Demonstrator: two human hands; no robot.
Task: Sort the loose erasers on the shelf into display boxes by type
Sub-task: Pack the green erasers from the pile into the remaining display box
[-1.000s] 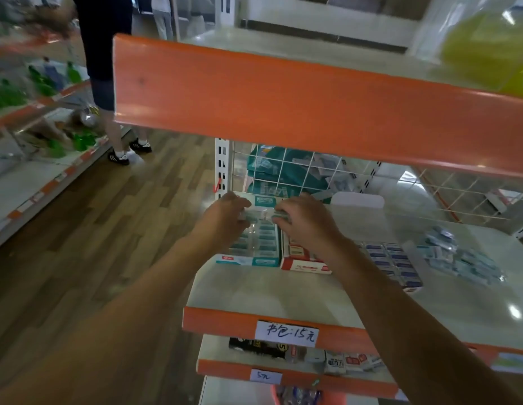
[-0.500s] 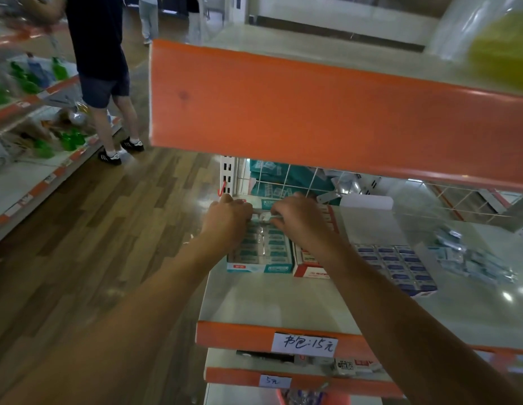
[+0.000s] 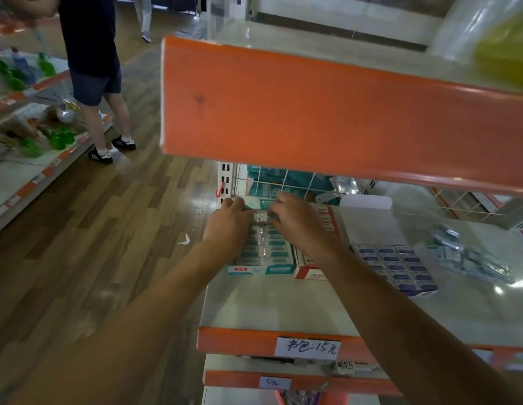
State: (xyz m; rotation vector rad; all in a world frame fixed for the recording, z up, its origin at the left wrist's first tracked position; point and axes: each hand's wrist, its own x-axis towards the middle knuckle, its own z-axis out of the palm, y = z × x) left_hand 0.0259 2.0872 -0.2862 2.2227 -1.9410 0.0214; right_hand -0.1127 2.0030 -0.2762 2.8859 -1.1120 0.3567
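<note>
Orange fronts the upper shelf (image 3: 342,118), which hangs above both my hands. Under them lies the pale shelf (image 3: 283,305) that carries the goods. A teal display box (image 3: 263,268) packed with rows of erasers sits directly beneath my hands, and a red display box (image 3: 312,273) touches its right side, under my right wrist. A blue display box (image 3: 400,267) stands further right of my right hand, apart from the red one. Beyond that, well to the right, the loose erasers (image 3: 470,258) lie in a heap on the shelf.

My left hand (image 3: 229,226) reaches to the far end of the teal box with its fingers curled down. Their tips are hidden, so I cannot tell whether they grip anything. My right hand (image 3: 295,220) is curled too, and its fingertips pinch a small wrapped eraser (image 3: 261,217) that sits between my two hands, over the back row of the teal box.
</note>
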